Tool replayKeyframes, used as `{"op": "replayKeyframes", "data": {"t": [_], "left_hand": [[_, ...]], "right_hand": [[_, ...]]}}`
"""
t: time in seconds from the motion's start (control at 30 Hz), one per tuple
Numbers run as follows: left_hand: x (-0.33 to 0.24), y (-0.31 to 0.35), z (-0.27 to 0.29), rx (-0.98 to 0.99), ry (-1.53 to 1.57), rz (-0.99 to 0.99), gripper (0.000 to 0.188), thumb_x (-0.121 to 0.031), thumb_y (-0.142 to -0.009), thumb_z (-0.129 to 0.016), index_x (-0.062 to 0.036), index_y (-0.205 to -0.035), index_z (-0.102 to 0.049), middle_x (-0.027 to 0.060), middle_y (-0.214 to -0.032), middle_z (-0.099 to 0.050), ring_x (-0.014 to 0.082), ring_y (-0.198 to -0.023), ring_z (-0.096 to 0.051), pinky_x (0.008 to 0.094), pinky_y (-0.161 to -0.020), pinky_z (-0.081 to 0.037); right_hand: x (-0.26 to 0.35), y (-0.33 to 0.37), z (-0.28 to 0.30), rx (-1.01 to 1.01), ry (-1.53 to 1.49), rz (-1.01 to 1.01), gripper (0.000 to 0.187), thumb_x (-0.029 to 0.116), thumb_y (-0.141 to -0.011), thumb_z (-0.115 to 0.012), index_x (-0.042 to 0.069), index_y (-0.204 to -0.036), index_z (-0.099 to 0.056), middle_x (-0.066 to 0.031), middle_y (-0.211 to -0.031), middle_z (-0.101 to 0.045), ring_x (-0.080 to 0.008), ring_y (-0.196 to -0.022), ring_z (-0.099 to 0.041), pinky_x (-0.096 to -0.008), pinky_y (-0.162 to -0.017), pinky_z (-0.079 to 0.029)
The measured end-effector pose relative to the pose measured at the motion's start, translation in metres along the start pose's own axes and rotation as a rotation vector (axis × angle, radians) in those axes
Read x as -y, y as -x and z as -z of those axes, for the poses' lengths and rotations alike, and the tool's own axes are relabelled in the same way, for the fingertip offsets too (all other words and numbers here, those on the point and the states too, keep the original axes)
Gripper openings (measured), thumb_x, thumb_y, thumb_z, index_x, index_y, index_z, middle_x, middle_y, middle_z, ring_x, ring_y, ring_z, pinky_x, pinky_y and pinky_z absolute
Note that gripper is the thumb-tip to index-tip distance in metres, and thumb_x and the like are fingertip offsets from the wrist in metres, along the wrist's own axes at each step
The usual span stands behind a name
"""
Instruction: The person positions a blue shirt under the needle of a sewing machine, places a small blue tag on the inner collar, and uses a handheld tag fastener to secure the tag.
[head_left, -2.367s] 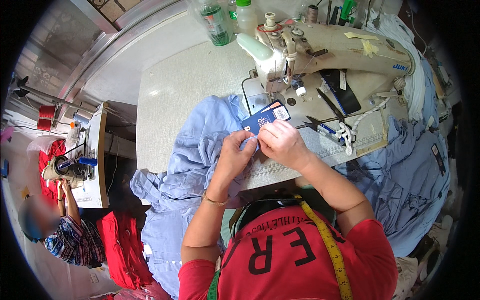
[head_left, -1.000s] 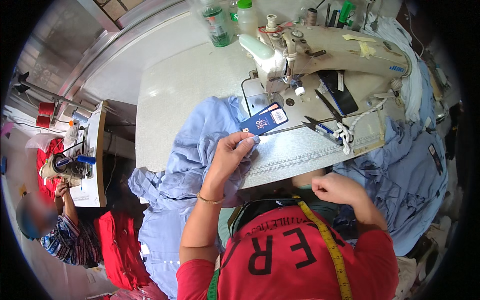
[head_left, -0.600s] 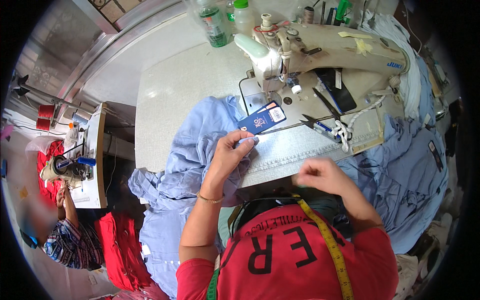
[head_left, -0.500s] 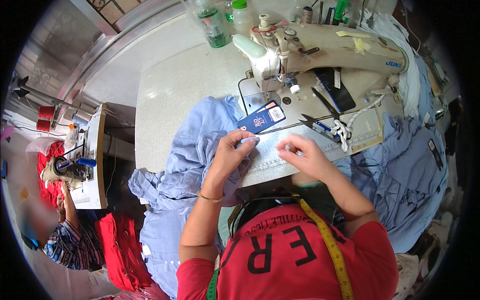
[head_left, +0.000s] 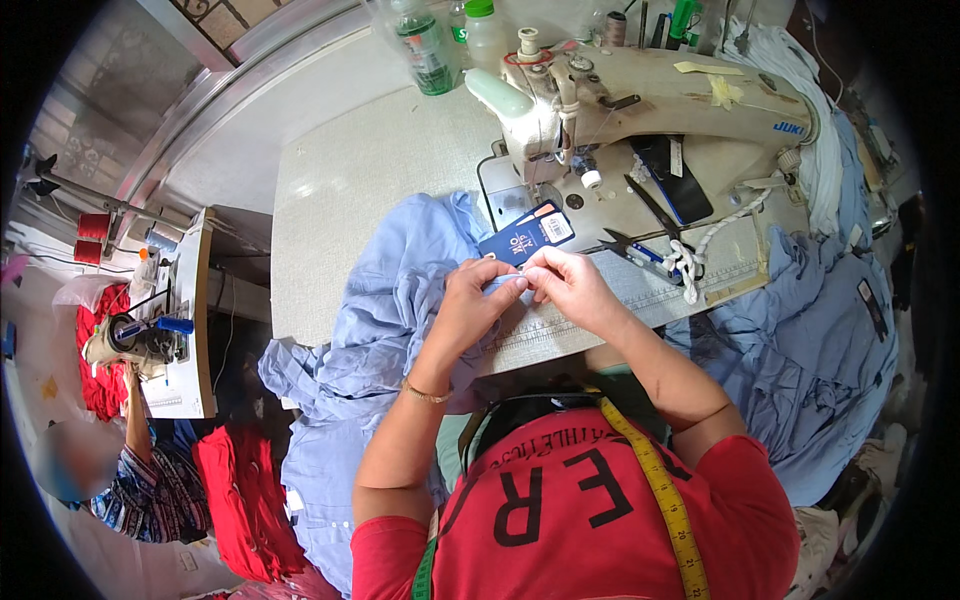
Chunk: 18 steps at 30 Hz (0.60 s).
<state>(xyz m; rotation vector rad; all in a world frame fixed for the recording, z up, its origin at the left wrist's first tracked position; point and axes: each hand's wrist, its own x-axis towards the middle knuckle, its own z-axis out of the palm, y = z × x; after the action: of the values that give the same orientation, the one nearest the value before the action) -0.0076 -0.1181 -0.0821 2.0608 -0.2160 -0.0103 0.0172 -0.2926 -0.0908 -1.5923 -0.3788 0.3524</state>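
A light blue garment [head_left: 390, 260] lies bunched over the table's front left and hangs off its edge. My left hand [head_left: 474, 302] pinches a small edge of it between thumb and fingers. Right beside it, fingertips to fingertips, my right hand [head_left: 572, 290] is closed in a pinch at that same edge; what it holds is too small to make out. Just beyond both hands a dark blue hang tag [head_left: 527, 236] with a white label lies flat, close to the sewing machine's needle area. The sewing machine [head_left: 660, 95] stands behind it.
Right of my hands lie dark scissors [head_left: 640, 250], a white knotted cord [head_left: 684, 268] and a black phone [head_left: 675, 180]. Bottles [head_left: 425, 55] stand at the back. More blue garments [head_left: 800, 350] are heaped at right. At left, a person [head_left: 150, 480] works at another machine beside red cloth [head_left: 245, 500].
My right hand has moved left and closed in on the fabric edge in my left hand. The hang tag has turned and shifted slightly. The left hand stays nearly in place.
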Motion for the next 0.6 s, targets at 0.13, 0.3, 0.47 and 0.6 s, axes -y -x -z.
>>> {"op": "replayKeyframes", "data": {"t": [0.13, 0.3, 0.47, 0.6], "left_hand": [[0.001, -0.012, -0.008, 0.031, 0.009, -0.059, 0.016, -0.016, -0.080, -0.065, -0.0006, -0.087, -0.065, 0.0035, -0.078, -0.057, 0.0092, -0.076, -0.050, 0.0232, -0.068, -0.040], [0.003, -0.028, -0.015, 0.108, 0.098, -0.036, 0.013, -0.014, -0.083, -0.062, -0.0012, -0.086, -0.064, -0.0022, -0.072, -0.056, 0.0057, -0.065, -0.048, 0.0211, -0.056, -0.038], [-0.001, -0.036, 0.000, 0.222, 0.340, 0.273, 0.012, -0.014, -0.085, -0.060, -0.0031, -0.084, -0.064, -0.0078, -0.066, -0.051, 0.0002, -0.054, -0.040, 0.0171, -0.047, -0.031], [0.006, -0.038, 0.005, 0.237, 0.403, 0.251, 0.015, -0.015, -0.086, -0.058, -0.0023, -0.085, -0.064, -0.0088, -0.066, -0.050, -0.0005, -0.053, -0.037, 0.0163, -0.046, -0.029]], "right_hand": [[-0.001, 0.001, 0.009, -0.036, 0.089, 0.014, 0.013, 0.012, -0.088, -0.051, 0.001, -0.084, -0.056, -0.0053, -0.070, -0.058, -0.0117, -0.059, -0.054, -0.0262, -0.056, -0.045], [-0.001, 0.001, 0.026, -0.136, 0.446, 0.175, 0.015, 0.015, -0.085, -0.054, 0.000, -0.083, -0.054, -0.0158, -0.072, -0.058, -0.0307, -0.064, -0.057, -0.0367, -0.060, -0.045], [0.026, 0.023, 0.064, -0.296, 1.205, 0.279, 0.018, 0.008, -0.079, -0.055, 0.005, -0.096, -0.057, -0.0127, -0.099, -0.057, -0.0299, -0.093, -0.055, -0.0392, -0.080, -0.045], [0.019, 0.032, 0.081, -0.237, 1.241, 0.100, 0.025, 0.003, -0.076, -0.052, 0.004, -0.100, -0.057, -0.0113, -0.103, -0.055, -0.0293, -0.097, -0.053, -0.0399, -0.083, -0.044]]}}
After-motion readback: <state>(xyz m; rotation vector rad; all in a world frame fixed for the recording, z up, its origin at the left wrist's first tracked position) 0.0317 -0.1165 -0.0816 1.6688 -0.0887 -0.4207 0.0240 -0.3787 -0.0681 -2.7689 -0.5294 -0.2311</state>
